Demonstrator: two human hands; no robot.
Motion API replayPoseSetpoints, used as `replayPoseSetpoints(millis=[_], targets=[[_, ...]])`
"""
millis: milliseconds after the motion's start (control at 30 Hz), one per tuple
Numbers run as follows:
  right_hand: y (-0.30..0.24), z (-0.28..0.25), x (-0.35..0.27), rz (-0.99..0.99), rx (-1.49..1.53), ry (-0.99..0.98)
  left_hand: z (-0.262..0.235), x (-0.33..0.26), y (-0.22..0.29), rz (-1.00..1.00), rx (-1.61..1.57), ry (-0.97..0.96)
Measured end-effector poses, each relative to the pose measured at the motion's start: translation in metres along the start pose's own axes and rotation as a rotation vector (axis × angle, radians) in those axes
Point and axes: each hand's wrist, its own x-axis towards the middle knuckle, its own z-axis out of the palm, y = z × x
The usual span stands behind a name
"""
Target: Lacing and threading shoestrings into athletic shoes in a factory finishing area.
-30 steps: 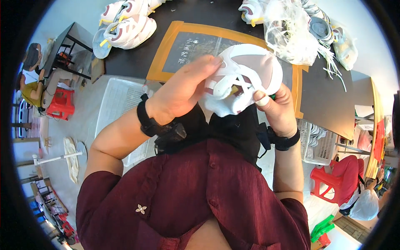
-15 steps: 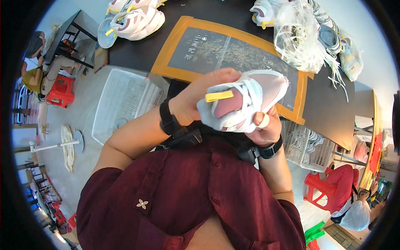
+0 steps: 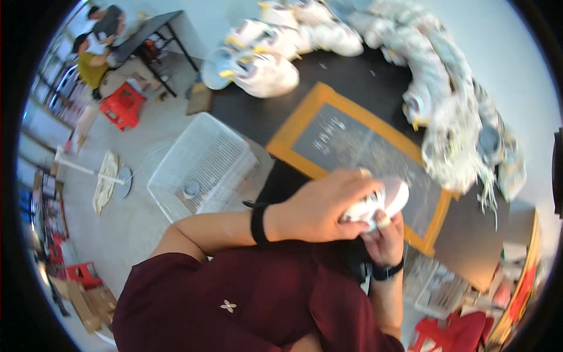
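White shoe gripped near the edge of the tabletop.
The left hand grips it from nine o'clock, fingers curled over; the right hand holds it from six o'clock, thumb against it. A bag of white strips lies toward two o'clock.

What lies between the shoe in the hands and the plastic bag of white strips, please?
In the head view, part of the grey panel and its orange tape border lie between the shoe and the bag.
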Motion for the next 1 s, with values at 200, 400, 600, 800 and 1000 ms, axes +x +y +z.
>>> replayPoseSetpoints(millis=[200,400,600,800,1000], targets=[[0.011,0.001,0.004,0.040,0.327,-0.110,-0.011,0.006,0.003,-0.019,-0.225,-0.092],[0.000,0.013,0.026,0.180,0.153,-0.152,-0.031,0.002,-0.015,-0.100,-0.116,0.012],[-0.012,0.006,0.024,0.169,0.016,-0.154,-0.171,0.051,-0.014,-0.173,0.363,0.005],[-0.015,0.007,0.026,0.141,0.030,-0.155,-0.268,0.061,-0.107,-0.095,0.709,-0.190],[-0.012,0.004,0.026,0.199,0.053,-0.128,-0.246,0.057,-0.135,-0.247,0.684,-0.155]])
